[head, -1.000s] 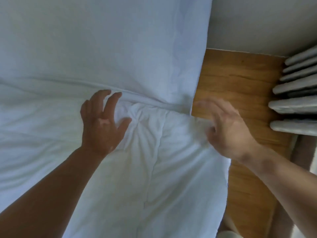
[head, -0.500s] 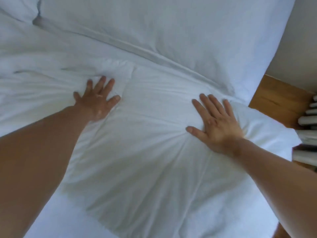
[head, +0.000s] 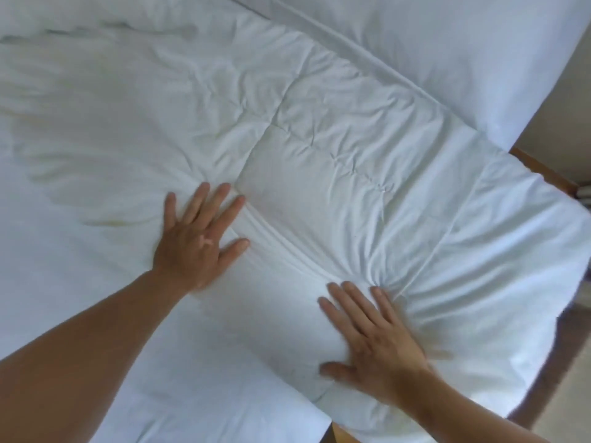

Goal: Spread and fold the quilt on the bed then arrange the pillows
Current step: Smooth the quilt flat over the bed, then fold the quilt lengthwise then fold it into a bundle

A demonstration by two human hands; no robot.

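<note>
i was in the spreading step, with the folding not yet begun. the white quilt (head: 319,139) lay across the bed, its top edge just below the pillow (head: 447,43) at the head and its right corner reaching past the bed's side. it looked puffy and was stitched into panels, crumpled over the left half, with a ridge of tight creases bunched between my hands. the pillow lay flat and smooth. my left hand (head: 195,247) pressed flat near the quilt's middle, fingers straight and spread, gripping nothing. my right hand (head: 380,343), a little blurred, pressed flat nearer the corner, fingers apart. the next move, i judged, called for sweeping both palms outward to flatten that ridge.
</note>
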